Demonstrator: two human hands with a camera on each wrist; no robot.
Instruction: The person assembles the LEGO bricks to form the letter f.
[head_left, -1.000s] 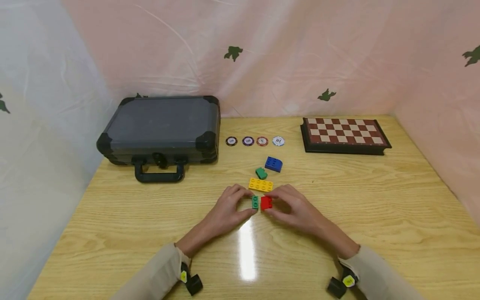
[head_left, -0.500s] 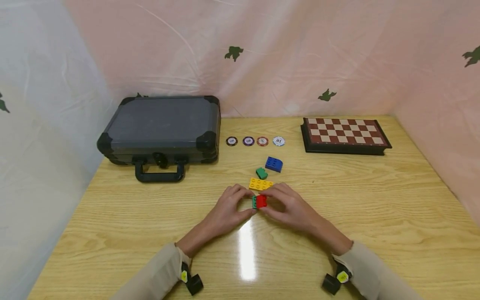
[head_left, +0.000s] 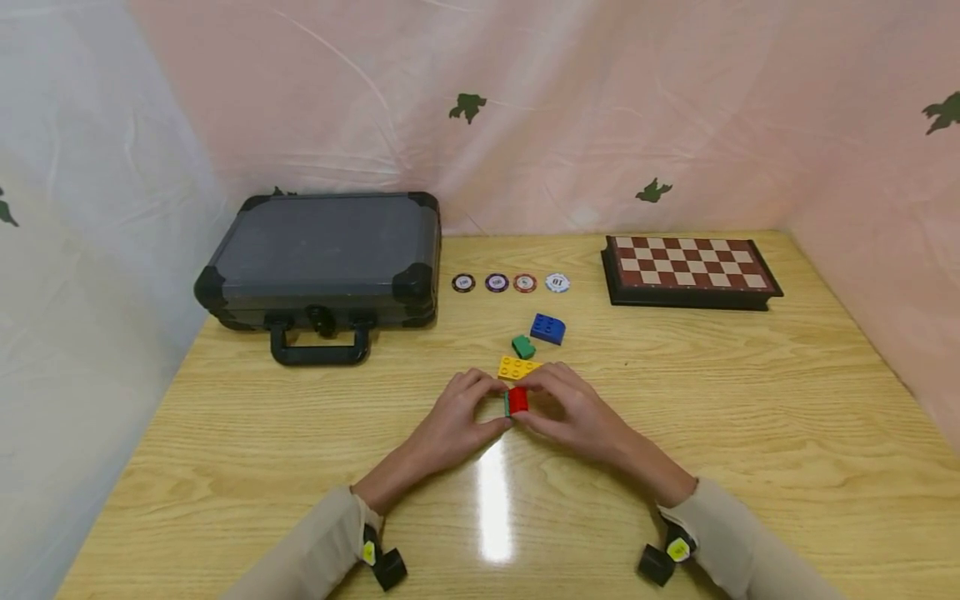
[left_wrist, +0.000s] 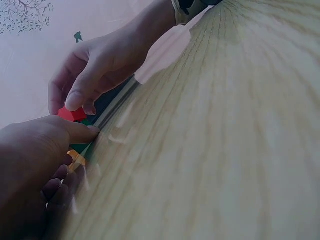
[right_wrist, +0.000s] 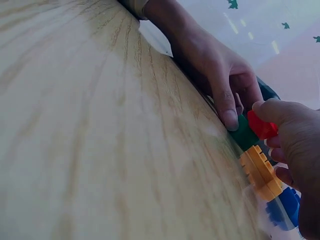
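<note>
Pinching a red brick (head_left: 517,400) in the right hand (head_left: 573,412), left hand (head_left: 453,421) pinching a green brick (head_left: 507,404) pressed against it, both just in front of the yellow brick (head_left: 516,367) on the desk (head_left: 750,400).

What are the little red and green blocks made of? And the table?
The red block and green block look like hard, smooth plastic: bright solid colour, crisp moulded edges. The table looks like pale wood or wood-look laminate with a glossy coat: grain lines and a bright light reflection show. Which, I cannot tell.
</note>
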